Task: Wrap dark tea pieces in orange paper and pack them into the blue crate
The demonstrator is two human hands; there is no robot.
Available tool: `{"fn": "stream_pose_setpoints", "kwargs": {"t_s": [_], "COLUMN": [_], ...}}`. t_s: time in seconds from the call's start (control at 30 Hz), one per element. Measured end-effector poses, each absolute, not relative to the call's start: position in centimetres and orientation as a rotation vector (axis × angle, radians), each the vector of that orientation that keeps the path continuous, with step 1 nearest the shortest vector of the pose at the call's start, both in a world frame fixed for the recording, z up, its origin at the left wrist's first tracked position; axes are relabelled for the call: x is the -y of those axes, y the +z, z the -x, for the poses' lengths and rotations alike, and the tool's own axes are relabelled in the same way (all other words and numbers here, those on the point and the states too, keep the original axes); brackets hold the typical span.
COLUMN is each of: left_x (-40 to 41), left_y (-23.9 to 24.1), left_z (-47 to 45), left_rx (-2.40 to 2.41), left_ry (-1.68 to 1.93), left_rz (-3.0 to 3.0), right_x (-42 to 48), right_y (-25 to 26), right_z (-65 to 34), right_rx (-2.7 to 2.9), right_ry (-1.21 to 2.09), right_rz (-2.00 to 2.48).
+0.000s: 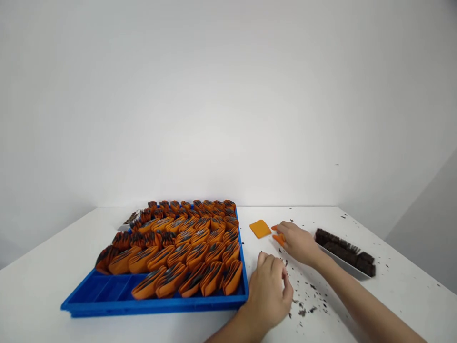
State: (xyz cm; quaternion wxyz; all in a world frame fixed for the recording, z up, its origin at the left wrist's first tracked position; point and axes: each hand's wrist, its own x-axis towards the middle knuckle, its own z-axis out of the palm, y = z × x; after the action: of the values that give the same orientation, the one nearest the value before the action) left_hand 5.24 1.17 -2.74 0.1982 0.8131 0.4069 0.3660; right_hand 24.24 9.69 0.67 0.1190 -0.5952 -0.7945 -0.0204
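My right hand (298,242) reaches over the table just right of a flat orange square (260,229), apart from it. Bright orange covers its fingertips, which look like finger cots, and the fingers are spread with nothing visible between them. Closer to me, my left hand (269,290) is closed with its fingers curled, beside the right front corner of a blue tray (153,306). Whatever it may hold is hidden. Rows of folded orange pieces with dark layers inside (212,278) fill most of the tray's compartments.
A white container (344,261) packed with dark brown blocks stands at the right. Dark crumbs (303,312) are scattered around my hands on the white table (400,309). Behind the tray's left side sits a small white container (128,220). A white wall rises behind.
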Motion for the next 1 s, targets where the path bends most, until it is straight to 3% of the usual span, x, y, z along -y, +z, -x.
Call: {"fn": "stream_pose_setpoints", "kwargs": {"t_s": [0.27, 0.57, 1.0], "left_x": [-1.2, -1.2, -0.5], "left_y": [-3.0, -3.1, -2.7], "left_z": [-5.4, -5.2, -5.1], "left_rx": [-1.079, -1.007, -1.010], "left_ry": [1.057, 1.128, 1.154], "left_rz": [-2.274, -2.281, -2.210], "right_x": [-9.7, -9.3, -7.8], "right_y": [-1.2, -0.7, 1.2], "right_z": [-24.8, -24.9, -26.3], "right_rx": [2.200, 2.082, 1.917], "right_ry": [-0.384, -0.082, 0.124], "right_rz": [2.028, 2.332, 2.179]}}
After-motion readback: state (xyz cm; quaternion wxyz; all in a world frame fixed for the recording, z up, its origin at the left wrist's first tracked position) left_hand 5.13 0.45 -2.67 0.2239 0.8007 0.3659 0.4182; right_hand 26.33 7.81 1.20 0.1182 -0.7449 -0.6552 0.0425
